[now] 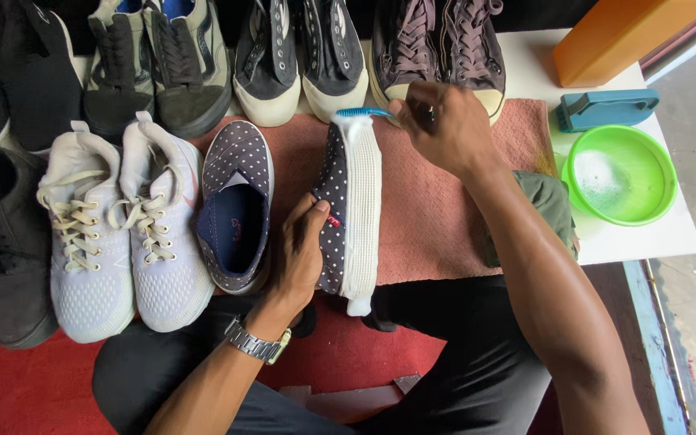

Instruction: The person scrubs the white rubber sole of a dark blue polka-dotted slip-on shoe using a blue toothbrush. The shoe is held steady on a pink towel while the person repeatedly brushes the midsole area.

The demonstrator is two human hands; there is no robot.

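Observation:
My left hand [300, 250] grips a navy polka-dot slip-on shoe [348, 201], tipped on its side so the white ribbed sole faces right. My right hand [441, 121] holds a blue toothbrush [364, 113] against the toe end of that sole. The matching polka-dot shoe [235, 205] lies upright just left of it. Both rest on a pink towel [437, 217] spread over a white table.
A pair of white sneakers [118, 234] sits at left, with dark shoes beyond. Several black and grey sneakers line the back. A green bowl of soapy water [622, 177], a teal scrub brush [606, 109], a green cloth [549, 205] and an orange container [622, 36] are at right.

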